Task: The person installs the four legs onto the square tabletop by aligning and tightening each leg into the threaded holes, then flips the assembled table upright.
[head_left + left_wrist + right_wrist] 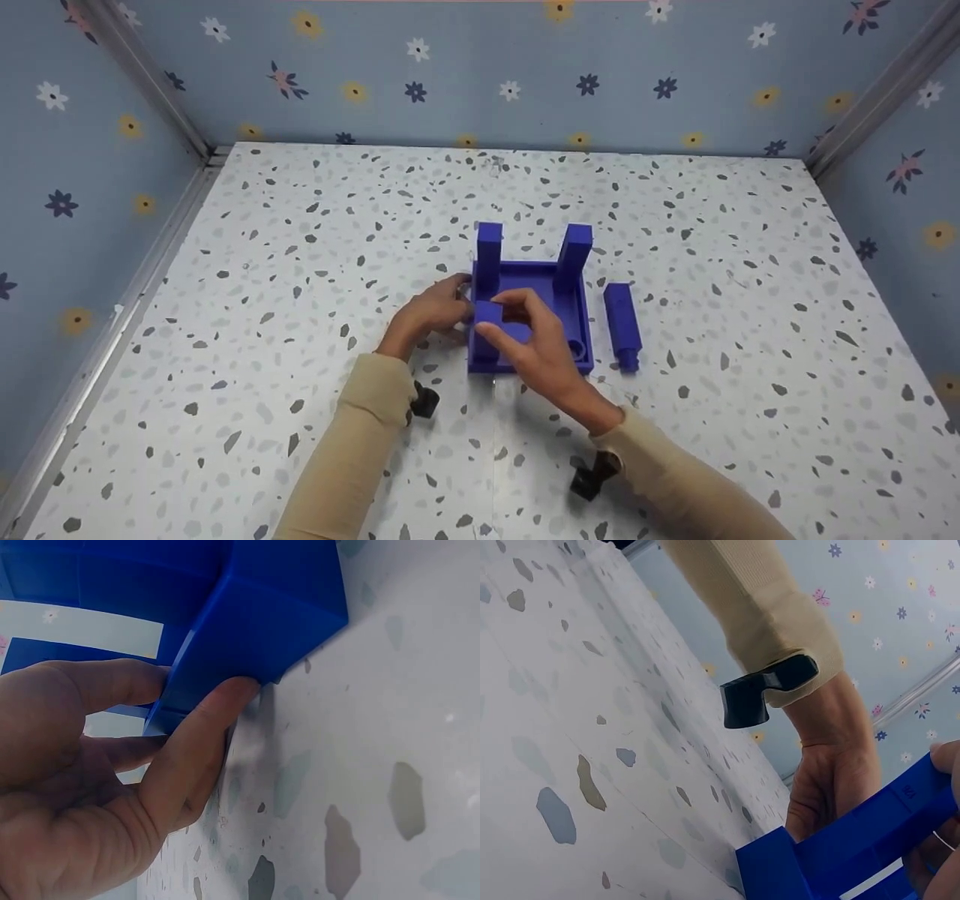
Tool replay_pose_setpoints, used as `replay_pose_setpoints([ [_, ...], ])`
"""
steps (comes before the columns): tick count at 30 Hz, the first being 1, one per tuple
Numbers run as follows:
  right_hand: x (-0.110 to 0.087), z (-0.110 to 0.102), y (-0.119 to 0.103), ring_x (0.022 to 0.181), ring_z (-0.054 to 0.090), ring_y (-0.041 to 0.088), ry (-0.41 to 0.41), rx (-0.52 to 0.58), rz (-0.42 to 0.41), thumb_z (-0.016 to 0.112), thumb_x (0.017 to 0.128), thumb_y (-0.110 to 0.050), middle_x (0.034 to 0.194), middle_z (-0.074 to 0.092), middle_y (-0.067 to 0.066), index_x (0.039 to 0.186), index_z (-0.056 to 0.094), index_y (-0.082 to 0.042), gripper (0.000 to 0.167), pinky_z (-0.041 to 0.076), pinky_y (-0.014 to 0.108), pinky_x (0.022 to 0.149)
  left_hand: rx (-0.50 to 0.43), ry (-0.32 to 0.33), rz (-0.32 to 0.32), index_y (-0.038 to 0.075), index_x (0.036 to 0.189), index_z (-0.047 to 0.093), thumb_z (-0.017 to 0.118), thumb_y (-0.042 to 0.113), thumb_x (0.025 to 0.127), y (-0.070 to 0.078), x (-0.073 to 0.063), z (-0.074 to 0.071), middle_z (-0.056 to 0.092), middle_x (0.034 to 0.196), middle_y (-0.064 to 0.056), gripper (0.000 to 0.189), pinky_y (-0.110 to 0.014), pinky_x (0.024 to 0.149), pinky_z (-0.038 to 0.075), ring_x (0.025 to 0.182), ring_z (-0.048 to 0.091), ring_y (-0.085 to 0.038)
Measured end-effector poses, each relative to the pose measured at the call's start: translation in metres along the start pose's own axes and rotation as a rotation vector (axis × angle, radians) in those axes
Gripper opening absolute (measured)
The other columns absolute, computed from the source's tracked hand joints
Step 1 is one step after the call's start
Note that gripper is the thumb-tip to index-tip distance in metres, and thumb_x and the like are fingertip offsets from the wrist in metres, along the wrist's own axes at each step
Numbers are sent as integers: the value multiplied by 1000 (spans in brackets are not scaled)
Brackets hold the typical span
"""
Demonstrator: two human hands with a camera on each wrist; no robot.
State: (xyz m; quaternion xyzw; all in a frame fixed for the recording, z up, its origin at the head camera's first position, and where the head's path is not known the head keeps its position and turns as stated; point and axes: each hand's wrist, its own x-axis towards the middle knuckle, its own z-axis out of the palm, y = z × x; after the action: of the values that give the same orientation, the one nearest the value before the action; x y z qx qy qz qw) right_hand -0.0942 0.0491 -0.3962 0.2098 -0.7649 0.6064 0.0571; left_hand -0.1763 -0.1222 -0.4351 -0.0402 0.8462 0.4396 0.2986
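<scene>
Right hand [534, 346] pinched the blue leg [489, 312] at the tray's [528, 268] near-left corner, left hand [435, 307] gripped the tray's side! The right-wrist view cropped those pinching fingers.

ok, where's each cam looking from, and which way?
On the head: facing forward and down at the blue tray; left hand, right hand, sleeves show.
On the left wrist: facing the tray's side; left hand shows, gripping it.
On the right wrist: facing the held post; left hand and sleeve beyond, some of the right hand at the right edge.
Shared: head and right wrist both show both hands.
</scene>
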Motion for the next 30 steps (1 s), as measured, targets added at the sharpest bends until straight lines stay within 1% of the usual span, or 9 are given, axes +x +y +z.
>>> replay_pose_setpoints([
  [2,0,-1,0,95,62,25,-12,14,11,70,85,-5,104,62,17,110,56,9,33,50,47,89,-4,-2,8,25,149,31,55,26,88,0,0,0,62,113,-6,65,-55,68,47,90,66,-23],
  [5,0,-3,1,98,61,25,-28,18,23,70,85,-6,107,62,15,113,56,9,35,49,48,91,-4,-6,8,26,149,30,55,27,88,0,0,-1,63,114,-6,66,-56,68,46,90,68,-23],
  [9,-1,-9,4,101,59,25,-38,11,15,70,86,-6,111,61,15,116,56,7,35,47,48,93,19,0,-5,29,149,30,55,29,87,0,0,-1,63,114,-4,66,-55,67,46,91,67,-23],
  [15,-4,-23,10,105,59,34,-38,26,23,69,86,-5,113,60,21,116,55,9,36,46,49,95,26,3,-19,29,149,30,55,31,87,0,0,-1,63,115,-2,67,-56,69,46,94,66,-24],
  [18,-4,-30,12,105,58,36,-24,27,37,67,87,-3,112,60,21,115,55,9,34,46,48,95,13,-2,-11,28,149,29,55,29,87,-1,0,-1,63,116,-4,68,-57,70,46,93,67,-23],
  [24,-2,-45,15,102,59,37,46,12,59,67,86,1,110,61,15,113,56,10,30,48,47,92,4,-7,6,26,150,28,55,27,87,-1,0,-1,62,116,-4,68,-56,66,46,85,69,-20],
  [27,-1,-53,15,101,59,37,74,-5,74,66,86,2,110,62,16,114,56,10,31,49,43,91,7,-7,2,27,149,28,55,27,87,-1,0,-1,62,115,-3,68,-55,65,46,84,69,-20],
  [30,0,-61,16,102,59,36,87,-16,95,66,87,-1,112,61,21,115,55,9,31,49,37,92,16,-4,-3,28,149,28,54,26,86,-1,1,-1,62,115,-2,68,-55,64,45,88,68,-22],
])
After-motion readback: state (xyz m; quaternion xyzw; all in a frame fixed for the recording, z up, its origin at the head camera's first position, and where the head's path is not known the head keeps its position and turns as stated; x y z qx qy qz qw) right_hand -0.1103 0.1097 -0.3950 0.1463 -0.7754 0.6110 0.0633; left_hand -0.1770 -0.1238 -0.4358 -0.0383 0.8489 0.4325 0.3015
